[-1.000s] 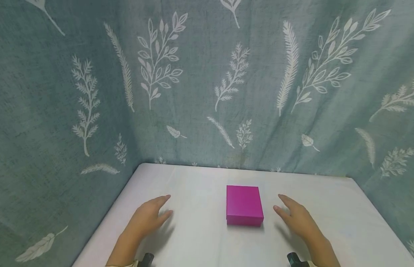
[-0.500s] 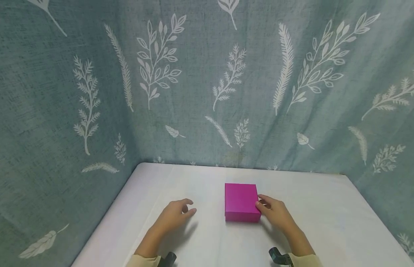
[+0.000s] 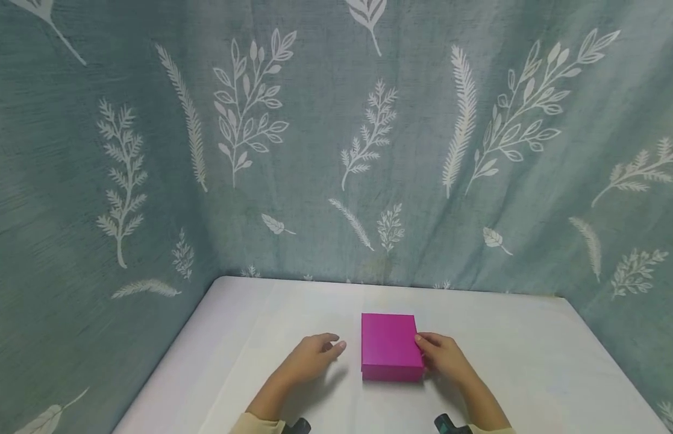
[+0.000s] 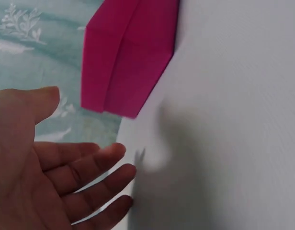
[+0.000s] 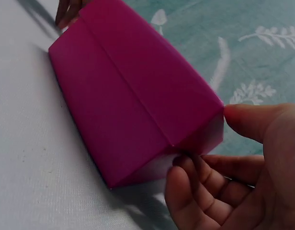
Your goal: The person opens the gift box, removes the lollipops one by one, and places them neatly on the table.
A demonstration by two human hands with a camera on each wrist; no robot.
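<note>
left hand (image 3: 313, 357) relaxed, fingers loosely extended beside magenta box (image 3: 390, 343); right hand (image 3: 444, 357), fingers curled, grips its right side.

Views checked: head, both wrists. You get no readable text, label, brand, number or sign on anything in sight.

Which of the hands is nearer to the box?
Right: the right hand touches the box at its right side; the left hand is off its left side, with a gap between.
</note>
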